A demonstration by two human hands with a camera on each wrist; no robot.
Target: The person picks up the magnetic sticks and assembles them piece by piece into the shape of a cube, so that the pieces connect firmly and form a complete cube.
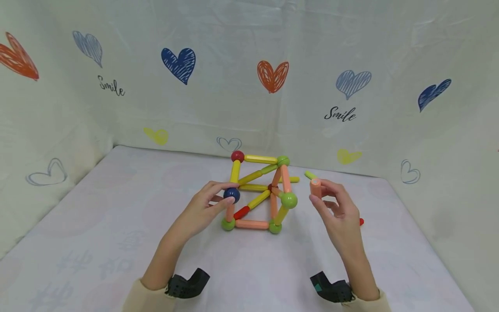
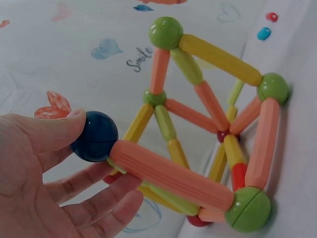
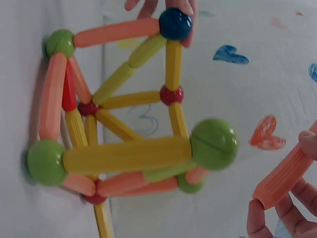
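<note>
A frame of coloured rods and balls stands mid-table, with a yellow rod point(image 1: 261, 159) along its top back edge. My left hand point(image 1: 200, 210) pinches the dark blue ball point(image 2: 99, 138) at its upper near-left corner, thumb on one side and fingers on the other. An orange rod point(image 2: 173, 173) runs from that ball down to a green ball point(image 2: 247, 209). Right of the frame, my right hand point(image 1: 341, 212) holds a loose orange rod point(image 3: 287, 176) between thumb and fingers, one end facing the head camera. A green ball point(image 1: 289, 200) on the upper near-right corner is nearest to it.
A yellow-green rod point(image 1: 310, 174) lies on the table behind my right hand. Partly hidden beside that hand is a small red piece point(image 1: 361, 221). A blue piece point(image 2: 264, 33) also shows in the left wrist view. A heart-printed cloth point(image 1: 234, 99) hangs behind the table.
</note>
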